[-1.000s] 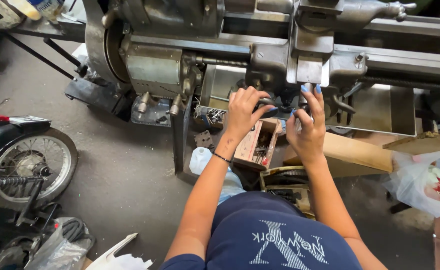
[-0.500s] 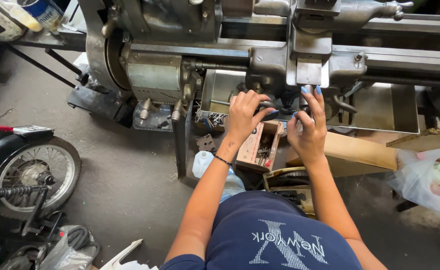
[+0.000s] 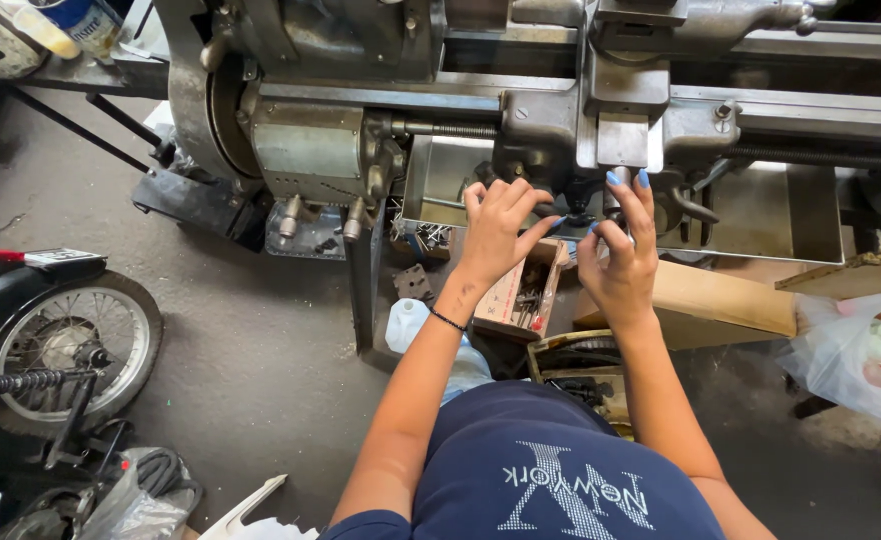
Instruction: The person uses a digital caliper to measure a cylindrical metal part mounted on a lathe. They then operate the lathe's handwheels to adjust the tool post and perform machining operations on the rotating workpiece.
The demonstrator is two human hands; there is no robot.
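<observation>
Two hands: left hand (image 3: 496, 230) and right hand (image 3: 623, 255) flanking dark handwheel (image 3: 573, 212) under lathe (image 3: 601, 110) carriage, fingertips pinching it.

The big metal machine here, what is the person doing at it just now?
A person in a dark blue shirt stands at a grey metal lathe and has both hands on the dark handles at its front. The left hand and the right hand sit close together there; what the fingers grip is too hidden to tell. Below them, open boxes of small metal parts stand on the concrete floor. A motorbike wheel is off to one side.
</observation>
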